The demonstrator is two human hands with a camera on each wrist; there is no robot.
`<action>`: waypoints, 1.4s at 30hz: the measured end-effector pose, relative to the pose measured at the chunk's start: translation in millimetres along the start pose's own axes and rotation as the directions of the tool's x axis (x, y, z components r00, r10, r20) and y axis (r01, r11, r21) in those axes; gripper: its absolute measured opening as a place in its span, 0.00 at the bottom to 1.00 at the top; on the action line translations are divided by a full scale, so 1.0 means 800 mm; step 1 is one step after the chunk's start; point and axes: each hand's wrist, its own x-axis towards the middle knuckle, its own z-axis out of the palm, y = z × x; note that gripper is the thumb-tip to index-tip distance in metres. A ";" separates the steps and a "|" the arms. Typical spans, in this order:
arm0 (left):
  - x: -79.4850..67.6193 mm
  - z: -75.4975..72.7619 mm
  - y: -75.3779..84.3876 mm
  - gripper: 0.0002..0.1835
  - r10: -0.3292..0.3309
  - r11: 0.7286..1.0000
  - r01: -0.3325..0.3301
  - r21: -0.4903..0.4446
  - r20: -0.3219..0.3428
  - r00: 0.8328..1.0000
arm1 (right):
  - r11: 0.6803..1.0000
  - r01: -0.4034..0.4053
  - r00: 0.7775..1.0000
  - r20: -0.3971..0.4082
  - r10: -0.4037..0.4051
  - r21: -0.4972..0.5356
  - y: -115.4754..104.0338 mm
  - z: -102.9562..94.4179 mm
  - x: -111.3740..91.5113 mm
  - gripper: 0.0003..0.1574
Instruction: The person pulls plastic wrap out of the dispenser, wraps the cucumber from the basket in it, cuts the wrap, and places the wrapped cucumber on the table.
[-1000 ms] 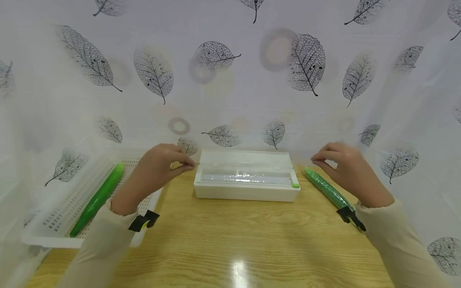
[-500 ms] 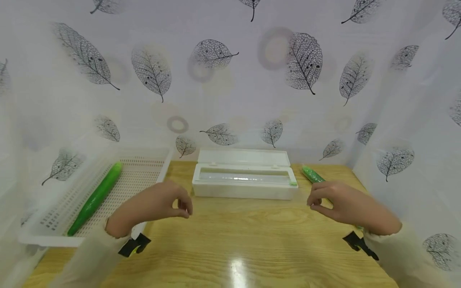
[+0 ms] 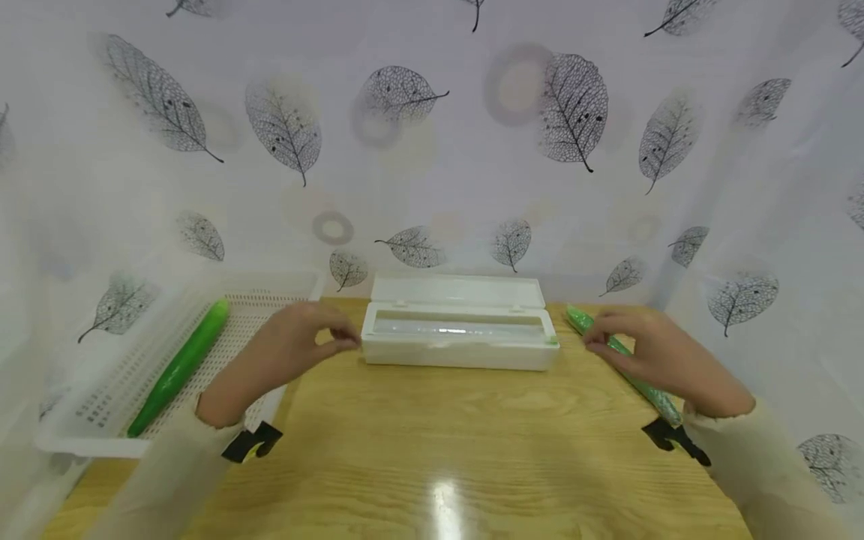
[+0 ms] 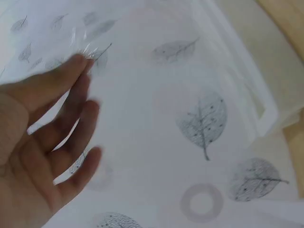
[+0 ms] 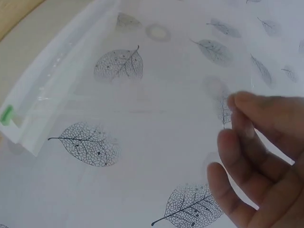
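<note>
A white cling film box (image 3: pixel 459 355) stands at the back middle of the table, lid (image 3: pixel 459 291) raised, a roll of clear film (image 3: pixel 459 328) inside. Off its left end my left hand (image 3: pixel 286 349) pinches the film between thumb and index finger; creased cling film (image 4: pixel 86 45) glints at those fingertips. My right hand (image 3: pixel 651 352) holds thumb and index together past the box's right end, pinching the other corner. Faint streaks of the sheet show in the right wrist view. Beneath the right hand lies a film-wrapped cucumber (image 3: pixel 658 401).
To the left, a white perforated basket (image 3: pixel 94 448) holds a green cucumber (image 3: pixel 178 367), with my left forearm across its right side. A green slider (image 5: pixel 6 115) sits at the box's right end. A leaf-print curtain (image 3: pixel 432 165) hangs close behind the box.
Both hands came down toward me from beside the box, then rose again partway. The box, basket and cucumbers have stayed in place.
</note>
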 end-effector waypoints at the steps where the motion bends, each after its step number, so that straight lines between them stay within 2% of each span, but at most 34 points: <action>1: 0.009 -0.004 -0.001 0.03 -0.004 0.999 0.007 0.032 -0.091 0.996 | 0.999 -0.019 0.999 -0.049 0.018 -0.026 0.004 -0.004 0.007 0.19; 3: 0.029 -0.010 -0.005 0.03 0.002 0.995 0.022 0.094 -0.246 0.969 | 0.995 -0.076 0.990 -0.123 0.067 -0.071 0.013 -0.009 0.023 0.15; 4: 0.040 -0.012 -0.008 0.04 -0.003 0.994 0.037 0.107 -0.300 0.954 | 0.991 -0.102 0.984 -0.152 0.088 -0.086 0.017 -0.011 0.031 0.14; 6: 0.060 -0.014 -0.014 0.05 -0.007 0.989 0.063 0.136 -0.376 0.927 | 0.983 -0.145 0.973 -0.198 0.121 -0.109 0.028 -0.012 0.046 0.11; 9: 0.084 -0.015 -0.023 0.06 -0.009 0.981 0.094 0.170 -0.445 0.895 | 0.969 -0.212 0.957 -0.228 0.179 -0.130 0.042 -0.011 0.064 0.08; 12: 0.100 -0.015 -0.030 0.06 -0.006 0.974 0.116 0.196 -0.488 0.873 | 0.959 -0.249 0.948 -0.237 0.213 -0.136 0.051 -0.010 0.078 0.05; 15: 0.110 -0.017 -0.034 0.07 -0.011 0.967 0.139 0.213 -0.511 0.860 | 0.956 -0.263 0.938 -0.264 0.223 -0.127 0.055 -0.010 0.089 0.04; 20: 0.121 -0.027 -0.033 0.08 -0.020 0.962 0.162 0.218 -0.538 0.843 | 0.953 -0.274 0.914 -0.343 0.217 -0.127 0.057 -0.013 0.099 0.04; 25: 0.123 -0.037 -0.026 0.08 -0.022 0.960 0.171 0.222 -0.549 0.835 | 0.949 -0.280 0.894 -0.400 0.204 -0.143 0.054 -0.019 0.101 0.03; 28: 0.116 -0.044 -0.017 0.08 -0.016 0.960 0.165 0.226 -0.544 0.839 | 0.954 -0.261 0.890 -0.421 0.178 -0.150 0.049 -0.024 0.099 0.03; 30: 0.106 -0.050 -0.011 0.07 -0.009 0.967 0.140 0.212 -0.520 0.854 | 0.958 -0.240 0.893 -0.422 0.155 -0.156 0.042 -0.028 0.094 0.03; 33: 0.082 -0.057 -0.004 0.05 0.015 0.986 0.059 0.154 -0.438 0.899 | 0.970 -0.183 0.912 -0.395 0.107 -0.160 0.029 -0.034 0.079 0.06; 35: 0.063 -0.060 0.000 0.04 0.056 0.994 -0.019 0.106 -0.356 0.933 | 0.979 -0.124 0.928 -0.368 0.058 -0.159 0.018 -0.038 0.064 0.08; 36: 0.053 -0.060 0.002 0.04 0.086 0.995 -0.064 0.081 -0.311 0.947 | 0.983 -0.090 0.935 -0.353 0.029 -0.158 0.013 -0.039 0.055 0.03; 37: 0.043 -0.061 0.004 0.05 0.121 0.992 -0.110 0.056 -0.268 0.956 | 0.986 -0.062 0.940 -0.340 0.005 -0.157 0.008 -0.040 0.047 0.03; 39: 0.026 -0.059 0.008 0.08 0.194 0.981 -0.195 0.016 -0.188 0.963 | 0.989 -0.004 0.951 -0.307 -0.041 -0.146 -0.003 -0.041 0.031 0.15; 42: 0.005 -0.053 0.014 0.10 0.282 0.957 -0.286 -0.050 -0.075 0.956 | 0.992 0.072 0.966 -0.243 -0.094 -0.100 -0.017 -0.037 0.011 0.28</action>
